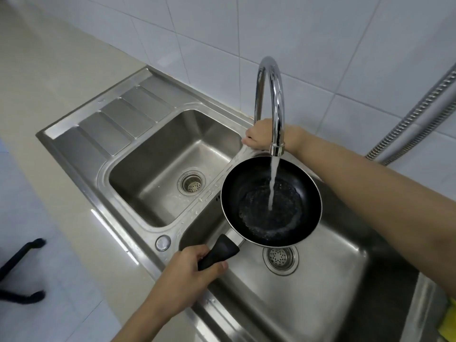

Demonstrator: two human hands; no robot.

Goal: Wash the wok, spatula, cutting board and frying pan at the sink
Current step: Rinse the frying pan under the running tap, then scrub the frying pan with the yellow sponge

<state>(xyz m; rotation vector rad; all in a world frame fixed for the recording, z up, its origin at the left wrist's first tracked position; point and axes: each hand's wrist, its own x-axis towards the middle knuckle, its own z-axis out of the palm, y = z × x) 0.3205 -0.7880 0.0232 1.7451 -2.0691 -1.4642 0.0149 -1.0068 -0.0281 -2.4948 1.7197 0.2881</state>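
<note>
A black frying pan (246, 193) hangs level over the right basin of the steel sink (333, 280). My left hand (190, 275) grips its black handle (219, 253) at the near rim. Water runs from the chrome gooseneck tap (276, 99) into the pan and pools on its bottom. My right hand (259, 137) reaches behind the spout to the tap's base, fingers curled round the lever there; the spout hides part of the hand. The wok, spatula and cutting board are out of view.
The left basin (158, 169) has a drain strainer (191, 185), and a ribbed drainboard (118, 124) lies beyond it. A second strainer (280, 259) sits under the pan. A flexible metal hose (419, 114) hangs at right. Something yellow (450, 324) shows at the right edge.
</note>
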